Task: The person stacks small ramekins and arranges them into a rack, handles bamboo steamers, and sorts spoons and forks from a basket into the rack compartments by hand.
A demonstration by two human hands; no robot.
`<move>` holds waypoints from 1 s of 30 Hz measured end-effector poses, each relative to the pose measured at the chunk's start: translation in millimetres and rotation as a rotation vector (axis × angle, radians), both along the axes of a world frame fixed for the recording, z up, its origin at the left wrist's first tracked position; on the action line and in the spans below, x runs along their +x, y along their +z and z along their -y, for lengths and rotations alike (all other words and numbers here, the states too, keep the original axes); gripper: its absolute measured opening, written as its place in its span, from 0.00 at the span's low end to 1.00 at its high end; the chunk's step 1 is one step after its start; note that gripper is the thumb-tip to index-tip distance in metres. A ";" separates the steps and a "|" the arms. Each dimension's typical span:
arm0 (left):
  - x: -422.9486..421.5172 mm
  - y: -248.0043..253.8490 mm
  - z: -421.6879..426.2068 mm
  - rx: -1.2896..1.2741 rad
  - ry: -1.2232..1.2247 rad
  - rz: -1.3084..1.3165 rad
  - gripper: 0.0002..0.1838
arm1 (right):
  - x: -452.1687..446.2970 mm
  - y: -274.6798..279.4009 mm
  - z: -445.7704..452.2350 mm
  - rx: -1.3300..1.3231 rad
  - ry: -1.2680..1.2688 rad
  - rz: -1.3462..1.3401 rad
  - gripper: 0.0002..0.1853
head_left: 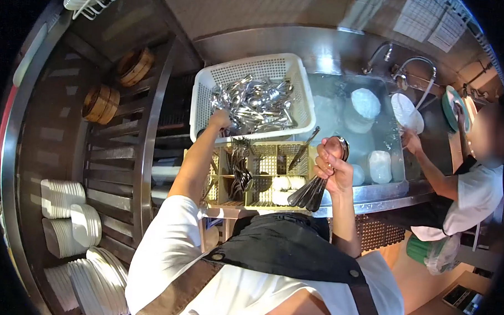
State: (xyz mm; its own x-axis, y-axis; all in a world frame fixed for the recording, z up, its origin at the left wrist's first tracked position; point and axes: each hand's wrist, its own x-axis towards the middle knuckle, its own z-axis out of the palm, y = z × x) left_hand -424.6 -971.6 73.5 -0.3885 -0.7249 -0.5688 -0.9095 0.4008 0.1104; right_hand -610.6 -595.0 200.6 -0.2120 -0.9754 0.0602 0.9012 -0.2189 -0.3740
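Note:
My right hand (pixel 336 170) is closed around a bundle of spoons (pixel 312 193); their bowls show at the top of the fist and their dark handles hang down to the left. My left hand (pixel 220 120) reaches into the near left part of a white perforated basket (pixel 307 112), its fingers curled at a heap of loose metal cutlery (pixel 256 102). What those fingers hold, if anything, is hidden. Between my arms stands a beige divided cutlery rack (pixel 266 148). Forks (pixel 239 165) stand in one compartment, and white items (pixel 289 184) lie in another.
A water-filled sink (pixel 332 88) holds stacks of white dishes (pixel 366 103). At right, a co-worker's hand (pixel 412 142) holds a white plate (pixel 406 112) near the tap. Plate stacks (pixel 86 224) and bamboo steamers (pixel 101 104) sit at left.

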 end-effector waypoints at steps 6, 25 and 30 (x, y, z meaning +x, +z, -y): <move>10.6 19.5 7.4 -0.041 0.145 -0.085 0.18 | 0.2 4.1 -15.6 0.013 -0.034 0.016 0.17; -5.2 -74.8 52.3 -0.186 -0.034 -0.004 0.15 | -6.0 -0.5 -59.8 -0.037 -0.142 -0.029 0.20; 0.0 31.5 11.0 -0.044 0.307 -0.093 0.10 | -8.5 2.2 -48.2 -0.028 -0.128 -0.036 0.24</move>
